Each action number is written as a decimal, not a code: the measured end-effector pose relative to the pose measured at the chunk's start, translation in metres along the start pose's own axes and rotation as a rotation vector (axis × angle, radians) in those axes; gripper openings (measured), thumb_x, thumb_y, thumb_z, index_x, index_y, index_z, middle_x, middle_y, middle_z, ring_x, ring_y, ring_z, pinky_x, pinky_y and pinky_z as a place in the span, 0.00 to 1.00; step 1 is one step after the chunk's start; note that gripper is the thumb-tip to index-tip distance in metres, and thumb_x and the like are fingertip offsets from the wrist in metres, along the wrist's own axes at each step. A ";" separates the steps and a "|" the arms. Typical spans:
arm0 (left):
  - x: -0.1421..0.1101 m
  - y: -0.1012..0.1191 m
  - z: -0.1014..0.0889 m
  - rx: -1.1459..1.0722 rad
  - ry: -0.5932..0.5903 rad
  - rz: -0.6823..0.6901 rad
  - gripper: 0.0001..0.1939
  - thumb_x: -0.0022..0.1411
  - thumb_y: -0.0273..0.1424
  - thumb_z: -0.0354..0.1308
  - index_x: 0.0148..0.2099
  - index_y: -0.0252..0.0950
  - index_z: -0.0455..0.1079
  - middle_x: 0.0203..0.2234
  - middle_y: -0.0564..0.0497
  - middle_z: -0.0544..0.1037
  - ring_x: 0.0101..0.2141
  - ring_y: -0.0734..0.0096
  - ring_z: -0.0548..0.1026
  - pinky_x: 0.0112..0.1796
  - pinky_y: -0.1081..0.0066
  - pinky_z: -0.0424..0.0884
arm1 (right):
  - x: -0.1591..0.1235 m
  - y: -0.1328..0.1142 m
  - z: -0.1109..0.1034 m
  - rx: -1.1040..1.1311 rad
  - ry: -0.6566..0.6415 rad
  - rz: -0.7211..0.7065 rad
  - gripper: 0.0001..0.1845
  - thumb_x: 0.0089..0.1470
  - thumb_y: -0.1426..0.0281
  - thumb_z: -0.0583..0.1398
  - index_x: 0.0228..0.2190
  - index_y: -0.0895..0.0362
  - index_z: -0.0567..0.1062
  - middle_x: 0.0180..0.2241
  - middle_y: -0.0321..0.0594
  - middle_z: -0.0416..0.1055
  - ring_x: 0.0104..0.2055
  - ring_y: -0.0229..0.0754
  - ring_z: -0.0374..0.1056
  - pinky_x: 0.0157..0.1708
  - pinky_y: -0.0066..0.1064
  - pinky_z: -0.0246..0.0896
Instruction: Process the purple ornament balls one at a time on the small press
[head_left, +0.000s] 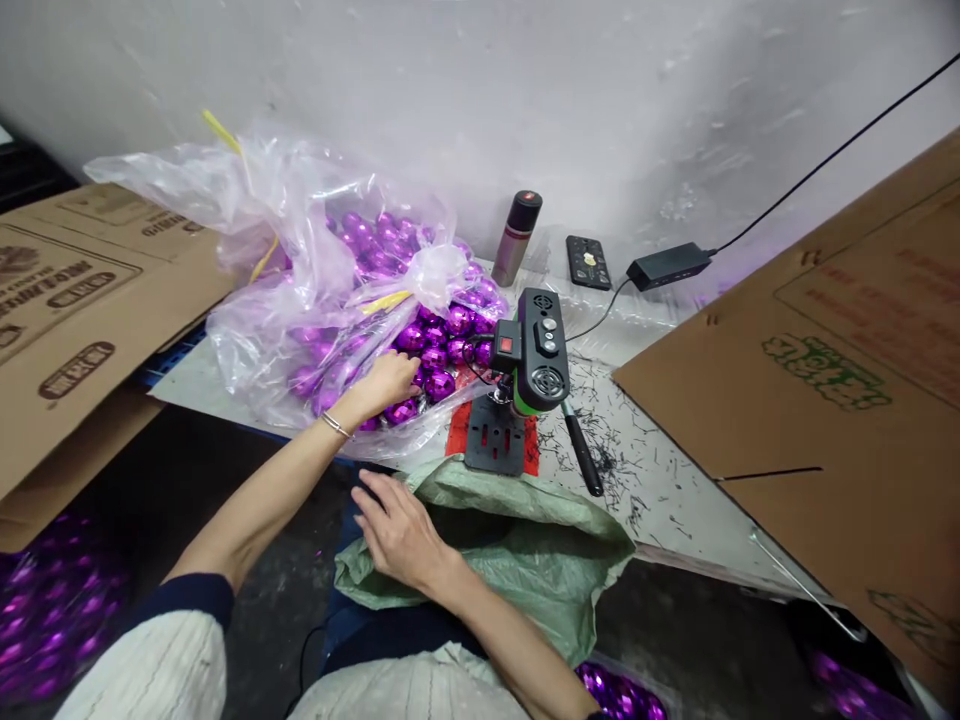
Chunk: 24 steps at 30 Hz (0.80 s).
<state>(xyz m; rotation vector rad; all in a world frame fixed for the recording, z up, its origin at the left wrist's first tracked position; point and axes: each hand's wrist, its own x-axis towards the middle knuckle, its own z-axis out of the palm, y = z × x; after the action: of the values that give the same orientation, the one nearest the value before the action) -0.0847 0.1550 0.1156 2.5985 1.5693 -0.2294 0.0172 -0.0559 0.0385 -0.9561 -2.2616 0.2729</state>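
Observation:
Shiny purple faceted balls (439, 384) lie heaped in the mouth of a clear plastic bag (255, 340). My left hand (390, 380), a bracelet on its wrist, reaches in among them with its fingers curled down; what they grip, if anything, is hidden. My right hand (401, 530) rests at the left rim of a green woven sack (517, 490), its fingers stretched out and a little apart. The sack lies across my lap, its mouth gaping towards the table. Just beyond it stands a black device (544, 350) on a slotted base plate (495, 440), with a black-handled lever (583, 455).
A spray can (517, 238), a phone (589, 262) and a power adapter (669, 265) sit near the wall. Cardboard boxes flank me on the left (112, 310) and right (847, 380). Short black scraps (611, 460) litter the table. More purple balls (52, 610) are low at left.

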 end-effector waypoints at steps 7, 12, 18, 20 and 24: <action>-0.022 -0.017 -0.003 -0.636 0.228 -0.151 0.27 0.56 0.44 0.68 0.55 0.37 0.73 0.43 0.43 0.83 0.45 0.49 0.80 0.47 0.59 0.74 | -0.035 -0.013 -0.035 0.076 0.073 0.081 0.18 0.67 0.71 0.54 0.55 0.61 0.73 0.57 0.55 0.76 0.54 0.45 0.77 0.52 0.36 0.77; -0.087 0.014 0.003 -1.790 0.373 -0.279 0.31 0.51 0.41 0.72 0.56 0.39 0.72 0.44 0.48 0.83 0.41 0.61 0.82 0.41 0.66 0.78 | -0.040 -0.006 -0.062 0.137 0.198 0.156 0.19 0.66 0.75 0.53 0.55 0.60 0.73 0.55 0.55 0.77 0.51 0.42 0.79 0.52 0.34 0.78; -0.102 0.095 0.045 -2.438 0.245 -0.494 0.11 0.57 0.29 0.68 0.43 0.34 0.76 0.40 0.46 0.84 0.40 0.63 0.83 0.45 0.63 0.81 | -0.059 -0.004 -0.071 0.128 0.172 0.195 0.17 0.66 0.76 0.53 0.53 0.60 0.75 0.52 0.52 0.79 0.54 0.43 0.78 0.52 0.33 0.79; -0.089 0.112 0.058 -2.459 0.274 -0.511 0.09 0.57 0.28 0.68 0.41 0.34 0.75 0.38 0.47 0.84 0.40 0.64 0.83 0.47 0.62 0.81 | -0.070 -0.006 -0.070 0.123 0.150 0.220 0.17 0.67 0.75 0.53 0.52 0.59 0.75 0.51 0.52 0.79 0.52 0.43 0.79 0.51 0.33 0.79; -0.061 0.131 0.075 -2.250 0.397 -0.467 0.20 0.54 0.34 0.73 0.47 0.38 0.72 0.41 0.50 0.84 0.42 0.66 0.83 0.50 0.63 0.78 | -0.090 -0.011 -0.067 0.115 0.135 0.288 0.17 0.67 0.75 0.52 0.52 0.58 0.76 0.49 0.50 0.80 0.50 0.43 0.80 0.48 0.33 0.80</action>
<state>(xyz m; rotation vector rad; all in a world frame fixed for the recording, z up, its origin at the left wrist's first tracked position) -0.0025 0.0295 0.0534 0.4707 0.9740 1.2378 0.1006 -0.1313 0.0497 -1.2010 -1.9617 0.4451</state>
